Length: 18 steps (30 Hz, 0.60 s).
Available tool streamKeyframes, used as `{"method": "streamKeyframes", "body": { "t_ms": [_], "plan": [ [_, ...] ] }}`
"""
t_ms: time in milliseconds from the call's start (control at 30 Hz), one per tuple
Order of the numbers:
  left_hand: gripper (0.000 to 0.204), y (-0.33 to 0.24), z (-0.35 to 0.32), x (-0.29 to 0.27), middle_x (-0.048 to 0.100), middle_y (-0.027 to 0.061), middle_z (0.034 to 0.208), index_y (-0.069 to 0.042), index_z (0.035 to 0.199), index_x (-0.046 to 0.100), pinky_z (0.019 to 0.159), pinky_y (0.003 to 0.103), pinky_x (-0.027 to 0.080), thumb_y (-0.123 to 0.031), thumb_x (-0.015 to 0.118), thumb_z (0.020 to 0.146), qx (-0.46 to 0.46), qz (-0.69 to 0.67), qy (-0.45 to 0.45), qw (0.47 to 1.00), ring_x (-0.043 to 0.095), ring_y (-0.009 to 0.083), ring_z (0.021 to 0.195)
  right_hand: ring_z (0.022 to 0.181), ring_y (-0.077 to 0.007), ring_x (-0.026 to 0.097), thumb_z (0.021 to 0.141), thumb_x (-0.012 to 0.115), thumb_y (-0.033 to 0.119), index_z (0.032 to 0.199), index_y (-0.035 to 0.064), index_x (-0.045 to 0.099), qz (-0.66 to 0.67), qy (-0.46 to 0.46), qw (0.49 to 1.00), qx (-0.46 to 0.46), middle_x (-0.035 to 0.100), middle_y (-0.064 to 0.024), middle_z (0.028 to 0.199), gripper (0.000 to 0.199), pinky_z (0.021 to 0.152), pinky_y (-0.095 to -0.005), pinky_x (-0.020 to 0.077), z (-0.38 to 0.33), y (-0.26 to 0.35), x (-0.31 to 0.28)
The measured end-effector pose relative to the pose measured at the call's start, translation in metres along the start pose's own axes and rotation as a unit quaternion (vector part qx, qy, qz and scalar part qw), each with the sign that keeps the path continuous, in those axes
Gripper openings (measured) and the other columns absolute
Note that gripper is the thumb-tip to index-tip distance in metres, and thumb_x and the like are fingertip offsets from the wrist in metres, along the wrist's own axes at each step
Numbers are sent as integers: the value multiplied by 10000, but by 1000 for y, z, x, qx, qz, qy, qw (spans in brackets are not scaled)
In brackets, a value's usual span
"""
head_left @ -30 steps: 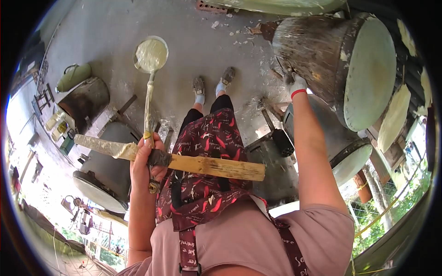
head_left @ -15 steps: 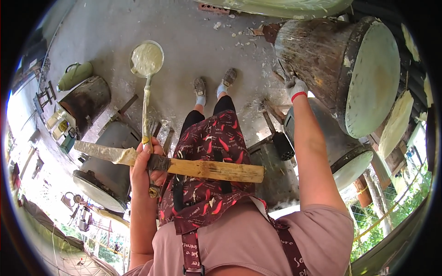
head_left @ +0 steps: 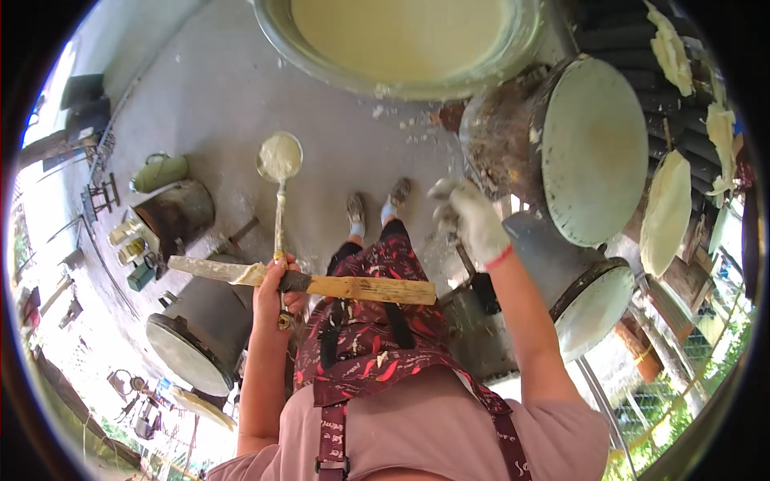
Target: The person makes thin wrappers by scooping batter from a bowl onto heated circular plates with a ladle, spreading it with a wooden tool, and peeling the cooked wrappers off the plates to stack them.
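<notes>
My left hand [head_left: 275, 290] is closed round two tools. One is a long-handled ladle [head_left: 280, 157], its round bowl coated with pale batter and pointing away from me. The other is a flat wooden stick [head_left: 365, 289] lying crosswise, with a dark wrap near my fingers and a pale, batter-smeared blade on its left part. My right hand [head_left: 473, 216], in a white glove with a red cuff, hangs in the air beside the big sooty drum [head_left: 513, 128]. Its fingers are apart, partly bent and slightly blurred, and nothing shows in them.
A wide basin [head_left: 277, 44] of pale batter stands at the far side. Drums with round pale tops [head_left: 595, 152] stand at the right, another drum [head_left: 196, 321] at the left. Thin pale sheets [head_left: 666, 212] hang at the far right. A green canister [head_left: 160, 172] lies far left.
My right hand has come away from the drum's side, toward me and left. The view has shifted, bringing more of the batter basin into sight. Both tools stay in my left hand.
</notes>
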<state>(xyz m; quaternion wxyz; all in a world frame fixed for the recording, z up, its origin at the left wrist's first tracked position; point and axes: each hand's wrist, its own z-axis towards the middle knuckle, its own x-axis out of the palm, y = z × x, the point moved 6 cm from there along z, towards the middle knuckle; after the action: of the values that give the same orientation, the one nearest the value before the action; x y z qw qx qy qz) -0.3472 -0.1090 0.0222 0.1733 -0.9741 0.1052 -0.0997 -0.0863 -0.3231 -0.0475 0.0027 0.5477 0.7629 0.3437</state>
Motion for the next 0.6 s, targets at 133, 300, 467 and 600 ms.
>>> {"method": "streamKeyframes", "body": {
  "t_ms": [133,300,467,600],
  "plan": [
    [199,-3,-15,-2,549,23,757,-47,1006,529,338,211,312,-230,537,929,39,-3,13,999,380,66,414,867,-133,622,778,652,105,1045,56,632,-381,369,796,-290,646,-41,952,272,826,-352,499,-159,124,175],
    [175,-18,-38,26,512,18,707,-71,984,537,343,226,301,-233,554,920,60,-28,60,996,390,83,417,752,-203,648,725,604,142,1009,98,624,-461,421,609,-488,639,-67,870,288,557,-306,530,-324,199,258],
    [181,-45,-62,66,527,1,695,-88,988,543,352,212,307,-257,517,930,93,55,77,991,408,69,419,730,-177,643,716,608,199,976,-17,555,-534,261,625,-506,600,-110,831,341,639,-342,545,-343,219,265],
    [148,-61,-43,86,526,30,706,-73,907,534,379,225,330,-219,557,902,181,118,95,972,415,90,428,904,-304,621,808,633,221,1097,44,608,-526,210,698,-438,629,-186,1002,340,783,-373,503,-236,235,250]
  ]
}}
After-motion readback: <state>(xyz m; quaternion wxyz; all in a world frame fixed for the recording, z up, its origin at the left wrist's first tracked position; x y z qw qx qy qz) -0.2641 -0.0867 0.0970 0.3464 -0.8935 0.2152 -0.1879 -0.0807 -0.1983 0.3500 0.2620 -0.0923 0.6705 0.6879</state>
